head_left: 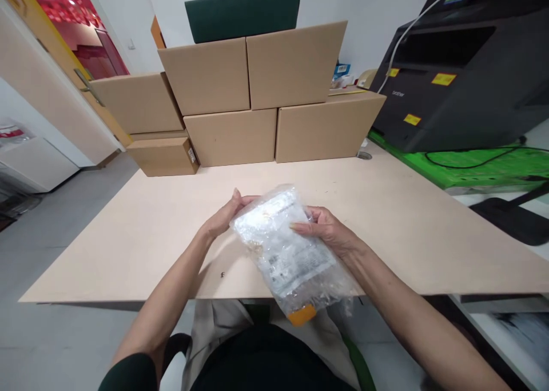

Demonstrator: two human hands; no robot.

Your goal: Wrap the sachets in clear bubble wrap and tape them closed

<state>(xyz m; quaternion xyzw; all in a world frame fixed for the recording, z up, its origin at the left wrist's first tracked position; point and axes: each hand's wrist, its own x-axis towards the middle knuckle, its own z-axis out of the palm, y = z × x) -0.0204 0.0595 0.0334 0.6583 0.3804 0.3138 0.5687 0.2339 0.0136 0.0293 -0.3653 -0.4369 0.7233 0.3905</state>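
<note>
A clear plastic bag (287,254) with white printed labels and an orange piece at its lower end is held over the near edge of a pale wooden table (141,231). My left hand (225,216) grips the bag's upper left edge, fingers curled behind it. On the bag's right side, my right hand (328,231) holds it with the thumb pressed on top. The bag tilts from upper left down to lower right, its bottom end hanging past the table edge above my lap.
Several plain cardboard boxes (257,102) are stacked along the table's far side, with a dark green board (244,11) behind them. A black printer (467,71) stands on a green mat (484,168) at the right. A door and grey floor lie to the left.
</note>
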